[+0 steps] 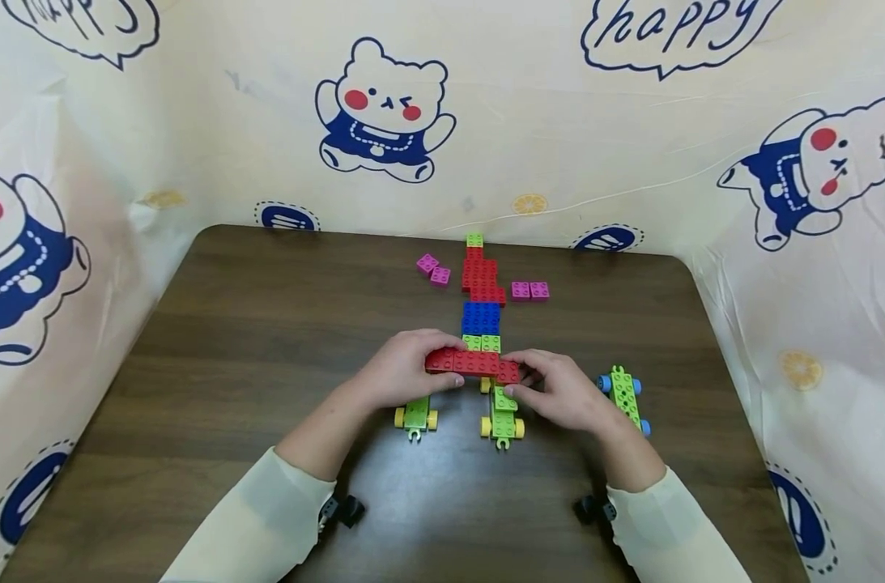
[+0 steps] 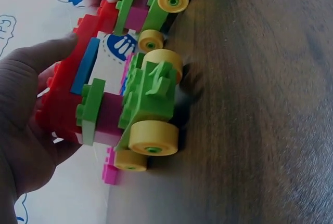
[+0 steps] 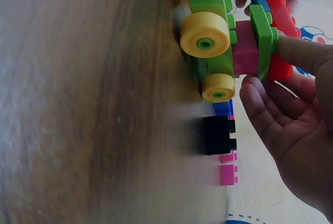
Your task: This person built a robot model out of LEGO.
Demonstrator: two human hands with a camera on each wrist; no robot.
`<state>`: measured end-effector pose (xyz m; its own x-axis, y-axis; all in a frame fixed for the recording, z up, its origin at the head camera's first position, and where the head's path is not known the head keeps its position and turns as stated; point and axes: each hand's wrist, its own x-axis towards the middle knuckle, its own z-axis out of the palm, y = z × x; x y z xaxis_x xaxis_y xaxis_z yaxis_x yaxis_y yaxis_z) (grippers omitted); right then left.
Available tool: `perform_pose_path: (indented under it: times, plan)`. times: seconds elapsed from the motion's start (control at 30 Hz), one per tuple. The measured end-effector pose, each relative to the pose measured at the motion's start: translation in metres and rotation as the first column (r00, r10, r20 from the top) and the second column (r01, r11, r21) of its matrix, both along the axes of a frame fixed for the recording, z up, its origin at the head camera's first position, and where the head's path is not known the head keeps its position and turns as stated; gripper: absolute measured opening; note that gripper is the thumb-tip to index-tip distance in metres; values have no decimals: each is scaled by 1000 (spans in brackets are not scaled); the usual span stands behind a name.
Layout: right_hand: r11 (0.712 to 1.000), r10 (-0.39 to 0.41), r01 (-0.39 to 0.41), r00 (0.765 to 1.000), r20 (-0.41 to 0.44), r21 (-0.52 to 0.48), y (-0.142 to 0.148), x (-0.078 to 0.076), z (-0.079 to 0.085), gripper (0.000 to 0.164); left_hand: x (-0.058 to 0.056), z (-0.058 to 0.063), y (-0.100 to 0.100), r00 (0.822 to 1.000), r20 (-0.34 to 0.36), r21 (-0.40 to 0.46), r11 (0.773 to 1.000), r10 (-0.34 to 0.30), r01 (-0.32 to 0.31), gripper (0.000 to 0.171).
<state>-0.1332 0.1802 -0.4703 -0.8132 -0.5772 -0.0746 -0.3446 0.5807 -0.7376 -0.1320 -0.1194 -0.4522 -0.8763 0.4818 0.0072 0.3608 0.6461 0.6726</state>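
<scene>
A brown wooden table stands against a pale cloth printed with bears and the word "happy". From the head camera, a red brick bar lies across the near end of a row of lime, blue and red bricks, above two green wheeled bases, the left base and the right base. The left hand pinches the bar's left end, thumb on the near side and fingers beyond; the right hand has its fingers close together, gripping the right end. What the head view hides, the left wrist view gives: a flat blue piece under the bar, and a lime plate and a purple block stacked between bar and left base. Only the right wrist view shows a black brick, near the right base. Only the head view shows a blue-wheeled green base by the right forearm; pink bricks sit either side of the row's far part.
</scene>
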Motion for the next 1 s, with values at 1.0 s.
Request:
perform_pose_path:
  times: [1.0]
  plan:
    - [995, 6, -9, 1000, -29, -101, -31, -1, -5, 72, 1, -3, -6, 997, -46, 100, 993, -66, 70, 35]
